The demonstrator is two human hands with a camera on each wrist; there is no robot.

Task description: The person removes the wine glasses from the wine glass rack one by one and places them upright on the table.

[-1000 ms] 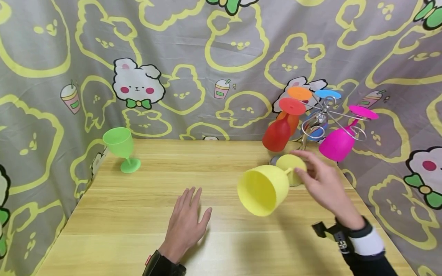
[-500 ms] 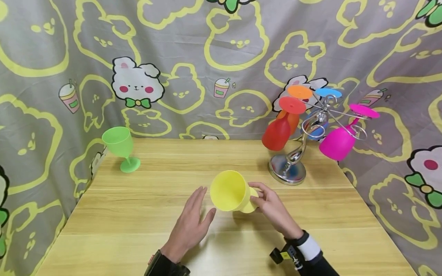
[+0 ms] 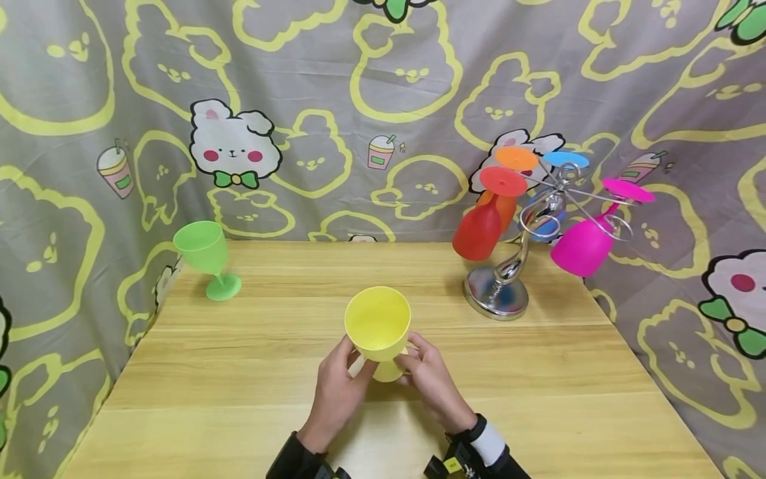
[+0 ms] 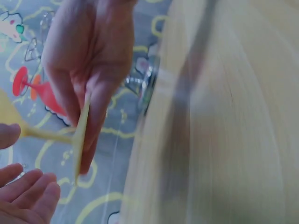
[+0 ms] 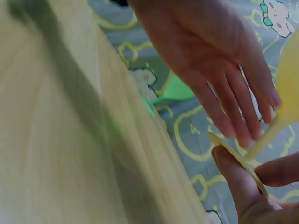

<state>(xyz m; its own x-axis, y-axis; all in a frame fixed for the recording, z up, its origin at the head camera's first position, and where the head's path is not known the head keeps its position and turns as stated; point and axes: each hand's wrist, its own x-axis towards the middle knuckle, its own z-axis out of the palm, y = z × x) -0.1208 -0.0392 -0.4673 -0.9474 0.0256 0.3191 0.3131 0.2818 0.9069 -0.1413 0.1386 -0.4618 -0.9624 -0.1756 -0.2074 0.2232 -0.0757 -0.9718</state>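
A yellow plastic goblet (image 3: pixel 378 322) stands mouth up between both hands, over the middle of the table. My right hand (image 3: pixel 435 384) pinches its round foot (image 5: pixel 238 158) between thumb and fingers, as the right wrist view shows. At the goblet's left is my left hand (image 3: pixel 340 387). Its thumb lies right at the lower bowl, while its fingers (image 5: pixel 219 93) extend fairly straight beside the stem, apart from the foot. The left wrist view cuts off most of the bowl (image 4: pixel 9 114).
A green goblet (image 3: pixel 203 249) stands upright at the table's back left. On the right, a chrome rack (image 3: pixel 498 293) carries upside-down goblets: red (image 3: pixel 479 233), orange (image 3: pixel 517 158), blue (image 3: pixel 565 159) and magenta (image 3: pixel 583 247). A patterned grey curtain (image 3: pixel 323 60) encloses the wooden table (image 3: pixel 197 412).
My right hand has brought the yellow goblet leftward and nearer from in front of the rack, turning it from tilted to upright. My left hand has moved slightly right, up to the bowl.
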